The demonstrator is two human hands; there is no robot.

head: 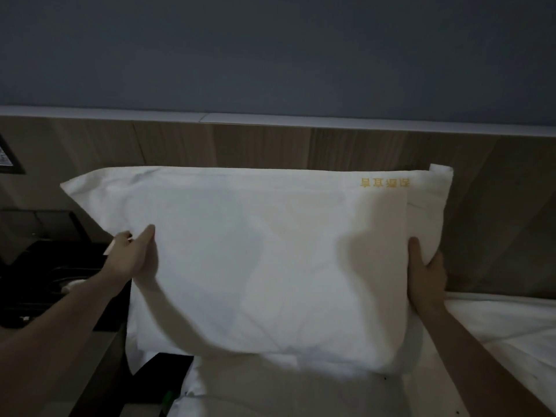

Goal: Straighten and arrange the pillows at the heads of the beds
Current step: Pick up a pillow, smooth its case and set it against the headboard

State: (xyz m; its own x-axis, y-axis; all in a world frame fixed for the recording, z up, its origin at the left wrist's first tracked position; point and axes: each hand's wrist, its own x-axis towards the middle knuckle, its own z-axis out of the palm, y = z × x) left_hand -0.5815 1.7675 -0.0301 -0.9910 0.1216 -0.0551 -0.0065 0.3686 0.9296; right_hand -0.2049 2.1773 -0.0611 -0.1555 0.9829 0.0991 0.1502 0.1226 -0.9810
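Note:
A large white pillow (pixel 258 260) with gold embroidered lettering near its top right corner stands upright against the wooden headboard (pixel 270 145), filling the middle of the view. My left hand (pixel 132 257) grips its left edge, thumb on the front face and fingers behind. My right hand (pixel 425 272) holds its right edge, thumb on the front and the fingers wrapped behind the pillow. The pillow's lower edge rests on the white bed (pixel 270 392).
A dark bedside table (pixel 45 281) with black items stands at the left, below a small framed panel (pixel 9 161) on the wall. White bedding (pixel 505 326) stretches to the right. A blue-grey wall rises above the headboard.

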